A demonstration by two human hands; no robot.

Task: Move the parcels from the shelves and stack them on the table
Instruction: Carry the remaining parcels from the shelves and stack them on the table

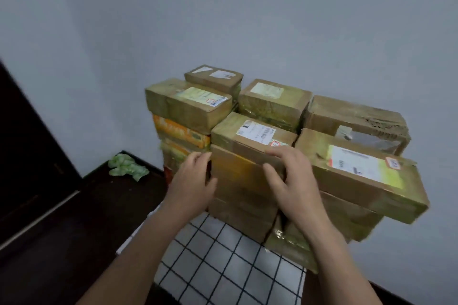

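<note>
Your left hand (190,178), right hand (290,181) are flanking front-middle parcel (250,136) atop stack on counter (223,255). Fingers (202,156) are lying apart, touching it, not clamping. Likely squaring-up step. Next move is calling for clean release without nudging overhanging right parcel (359,168).

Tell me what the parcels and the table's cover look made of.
Parcels: brown corrugated cardboard, seemingly wrapped in glossy clear tape; the back-right parcel shows torn fluting. Table cover: white with a black grid, matte, probably cloth or vinyl; unclear.
</note>
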